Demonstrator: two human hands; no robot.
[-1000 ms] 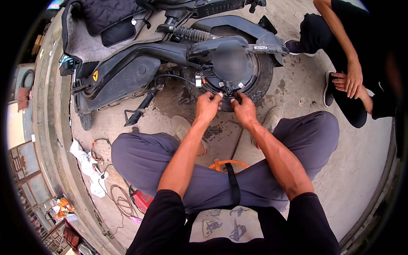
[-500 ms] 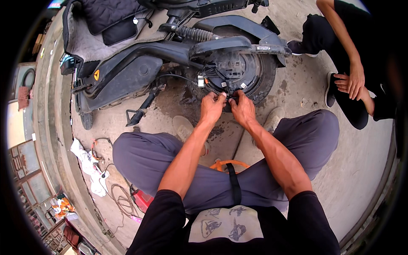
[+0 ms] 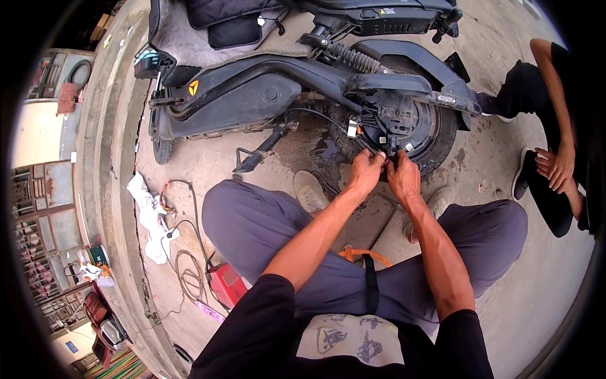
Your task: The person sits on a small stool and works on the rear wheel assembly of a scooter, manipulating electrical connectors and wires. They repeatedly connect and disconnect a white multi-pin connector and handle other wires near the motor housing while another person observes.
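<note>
A black electric scooter [image 3: 240,101] lies on its side on the concrete, its rear wheel [image 3: 447,136] toward me. At the near edge of the dirty wheel hub [image 3: 404,114], both my hands work close together. My left hand [image 3: 366,172] has its thumb and fingers pinched at a small dark part beside the hub. Just right of it, my right hand [image 3: 404,177] is also closed, fingertips against the same spot. What the fingertips grip is too small and partly hidden. A thin black cable [image 3: 319,114] runs to the hub, near a white tag [image 3: 352,128].
A kickstand [image 3: 262,151] juts out left of the wheel. Another person [image 3: 558,164] crouches at the right, hands together. On the left lie a white cloth [image 3: 150,215], coiled cable [image 3: 185,275] and a red box [image 3: 227,284]. I sit on an orange stool [image 3: 363,256].
My view has shifted, so the scooter and hands appear further right and lower in the picture. Both hands stay at the same place on the hub, with fingers still pinched.
</note>
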